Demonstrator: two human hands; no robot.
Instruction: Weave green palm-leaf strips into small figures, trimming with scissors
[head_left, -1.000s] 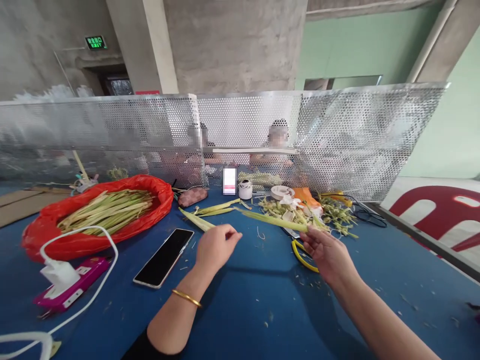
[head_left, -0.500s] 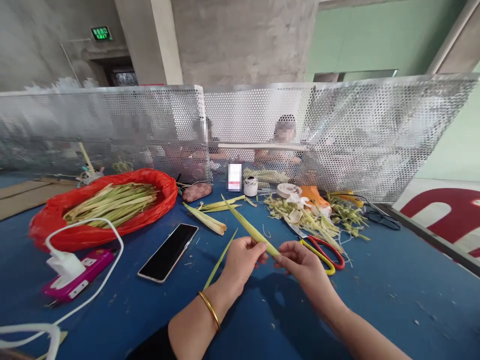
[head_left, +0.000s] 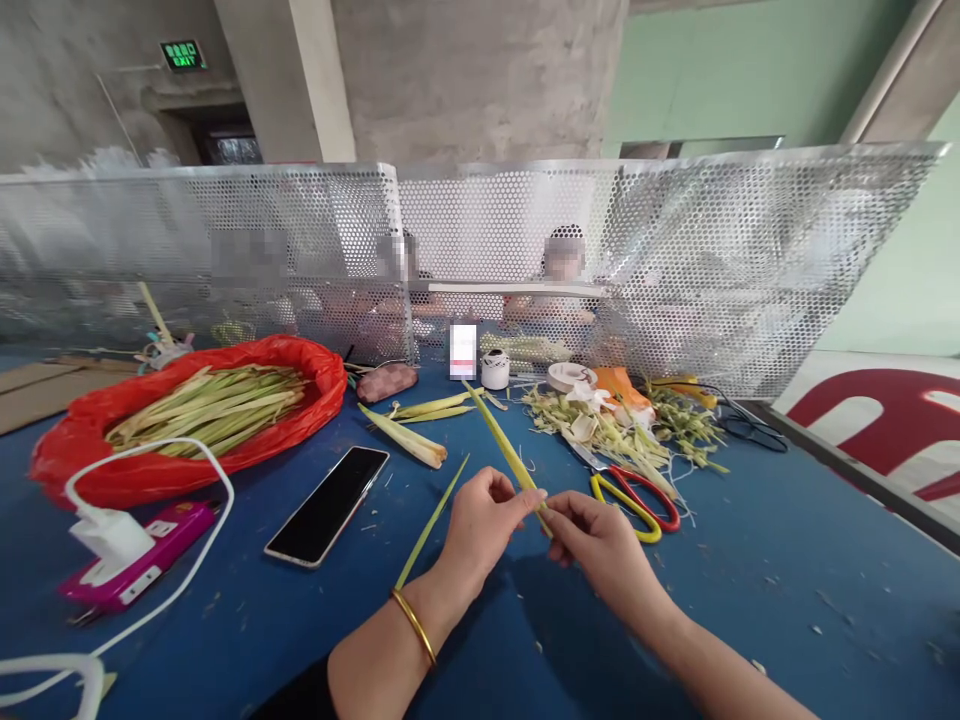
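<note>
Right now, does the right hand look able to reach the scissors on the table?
Probably yes: the scissors lie just beyond the right hand, with nothing visible between them. However, that hand pinches a green leaf strip, which it may need to release first.

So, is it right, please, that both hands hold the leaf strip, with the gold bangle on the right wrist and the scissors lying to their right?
Not quite: in the head view the gold bangle is on the left wrist. Otherwise yes: left hand and right hand both hold the leaf strip, and the scissors lie to their right.
</note>
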